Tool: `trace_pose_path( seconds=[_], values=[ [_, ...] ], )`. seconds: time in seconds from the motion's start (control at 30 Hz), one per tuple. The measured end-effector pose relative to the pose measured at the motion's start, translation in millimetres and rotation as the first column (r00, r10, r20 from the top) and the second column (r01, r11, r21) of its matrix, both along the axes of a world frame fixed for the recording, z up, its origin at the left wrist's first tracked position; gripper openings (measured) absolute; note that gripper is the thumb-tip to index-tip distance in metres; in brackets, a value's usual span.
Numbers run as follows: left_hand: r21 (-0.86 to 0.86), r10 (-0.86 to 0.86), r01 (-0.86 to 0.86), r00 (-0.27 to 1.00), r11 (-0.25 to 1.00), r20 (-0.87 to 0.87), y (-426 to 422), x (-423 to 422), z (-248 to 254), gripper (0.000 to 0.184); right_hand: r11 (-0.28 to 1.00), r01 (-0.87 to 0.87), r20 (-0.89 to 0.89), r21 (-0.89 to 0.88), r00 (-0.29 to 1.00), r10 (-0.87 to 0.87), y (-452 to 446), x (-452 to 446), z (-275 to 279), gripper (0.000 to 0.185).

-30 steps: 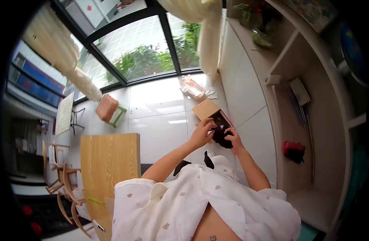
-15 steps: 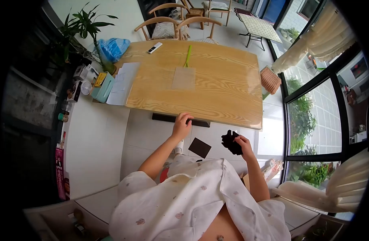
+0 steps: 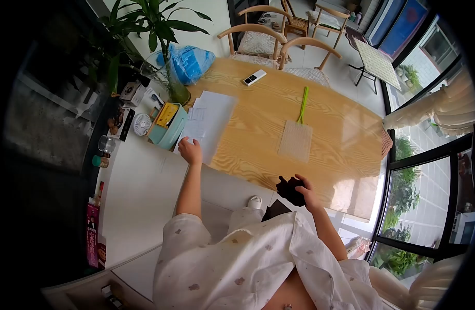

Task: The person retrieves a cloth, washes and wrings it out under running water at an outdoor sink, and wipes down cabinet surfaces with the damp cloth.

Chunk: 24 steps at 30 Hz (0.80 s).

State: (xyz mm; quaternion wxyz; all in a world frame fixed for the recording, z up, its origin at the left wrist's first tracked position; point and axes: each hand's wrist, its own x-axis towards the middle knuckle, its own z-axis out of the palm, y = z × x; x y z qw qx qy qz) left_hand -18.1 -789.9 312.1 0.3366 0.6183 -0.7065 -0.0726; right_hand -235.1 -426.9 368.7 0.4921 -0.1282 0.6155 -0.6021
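My right hand [image 3: 308, 194] pinches a crumpled black cloth [image 3: 290, 190] in front of the near edge of the wooden table [image 3: 253, 134]. The cloth has uneven, lobed edges, and I cannot tell its exact kind. Over the table's left front corner, my left hand [image 3: 191, 150] is at the lower edge of the white papers [image 3: 216, 108], with fingers loosely bent, apart and holding nothing. Whether it touches the sheets is unclear. Just left of it stands a teal box [image 3: 167, 133] with a yellow packet [image 3: 167, 114] on top.
On the table lie a white remote [image 3: 255, 78], a translucent sheet [image 3: 295, 140] and a green strip [image 3: 303, 105]. A blue plastic bag [image 3: 192, 63] and a plant in a glass vase [image 3: 179, 94] stand at the back left. Wooden chairs [image 3: 258, 44] line the far side.
My left hand has moved left from the table's front edge to the papers. The view has turned left and come closer to the table. The black cloth stays in my right hand.
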Motion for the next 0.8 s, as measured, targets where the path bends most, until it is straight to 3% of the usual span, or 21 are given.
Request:
trace_pose_path(
  seconds=[0.07, 0.1, 0.17, 0.2, 0.23, 0.3, 0.33, 0.4, 0.47, 0.5, 0.53, 0.57, 0.6, 0.63, 0.7, 0.73, 0.77, 0.8],
  values=[
    [0.072, 0.059, -0.071, 0.987, 0.995, 0.152, -32, -3, -4, 0.037, 0.984, -0.166, -0.075, 0.070, 0.982, 0.171, -31, -1, 3, 0.037],
    [0.080, 0.047, -0.060, 0.987, 0.995, 0.154, -43, -5, -10, 0.037, 0.985, -0.156, -0.072, 0.078, 0.984, 0.162, -46, 2, 2, 0.037],
    [0.317, 0.116, -0.240, 0.924, 0.917, 0.365, -54, -13, -3, 0.047, 0.951, -0.259, -0.152, 0.171, 0.946, 0.286, -74, 9, 2, 0.033],
    [0.323, 0.110, -0.237, 0.924, 0.916, 0.366, -55, -18, -4, 0.047, 0.935, -0.307, -0.277, 0.176, 0.896, 0.346, -83, 9, -12, 0.032],
    [0.332, 0.181, -0.334, 0.891, 0.882, 0.416, -53, -23, -6, 0.053, 0.935, -0.304, -0.275, 0.181, 0.898, 0.345, -94, 12, -7, 0.032],
    [0.338, 0.245, -0.428, 0.850, 0.838, 0.467, -53, -23, -11, 0.059, 0.842, -0.329, -0.379, 0.428, 0.780, 0.498, -114, 19, 6, 0.033],
    [0.367, 0.250, -0.450, 0.842, 0.814, 0.478, -52, -21, -10, 0.062, 0.865, -0.289, -0.534, 0.410, 0.693, 0.484, -120, 22, 2, 0.034],
    [0.398, 0.259, -0.475, 0.834, 0.785, 0.487, -54, -20, -5, 0.065, 0.885, -0.240, -0.630, 0.399, 0.630, 0.454, -130, 26, -5, 0.034],
    [0.491, 0.144, -0.420, 0.852, 0.763, 0.504, -47, -21, 22, 0.061, 0.901, -0.203, -0.715, 0.383, 0.552, 0.429, -138, 27, -11, 0.034],
    [0.493, 0.154, -0.430, 0.850, 0.756, 0.505, -49, -19, 18, 0.061, 0.891, -0.193, -0.764, 0.411, 0.460, 0.452, -142, 27, -16, 0.035],
    [0.563, 0.115, -0.353, 0.903, 0.747, 0.414, -52, -18, 15, 0.056, 0.881, -0.183, -0.802, 0.437, 0.364, 0.473, -144, 29, -19, 0.035],
    [0.621, 0.081, -0.271, 0.945, 0.736, 0.316, -55, -16, 13, 0.050, 0.876, -0.199, -0.799, 0.439, 0.359, 0.482, -146, 29, -23, 0.035],
    [0.622, 0.095, -0.285, 0.942, 0.730, 0.321, -60, -13, 12, 0.050, 0.840, -0.228, -0.798, 0.492, 0.268, 0.540, -148, 29, -26, 0.036],
    [0.726, 0.012, -0.170, 0.976, 0.666, 0.218, -63, -13, 23, 0.047, 0.800, -0.250, -0.788, 0.545, 0.175, 0.591, -149, 30, -28, 0.037],
    [0.867, -0.114, 0.083, 0.993, 0.492, -0.031, -60, -13, 38, 0.043, 0.792, -0.269, -0.786, 0.547, 0.161, 0.598, -148, 30, -31, 0.039],
    [0.868, -0.098, 0.076, 0.995, 0.491, -0.032, -60, -10, 15, 0.043, 0.793, -0.275, -0.790, 0.544, 0.150, 0.594, -148, 30, -31, 0.041],
    [0.792, -0.049, 0.350, 0.925, 0.500, -0.377, -66, -8, -26, 0.040, 0.790, -0.287, -0.793, 0.542, 0.137, 0.594, -148, 31, -26, 0.041],
    [0.624, -0.009, 0.578, 0.738, 0.526, -0.675, -66, -6, -47, 0.037, 0.790, -0.208, -0.791, 0.577, 0.101, 0.604, -147, 34, -16, 0.044]
  ],
)
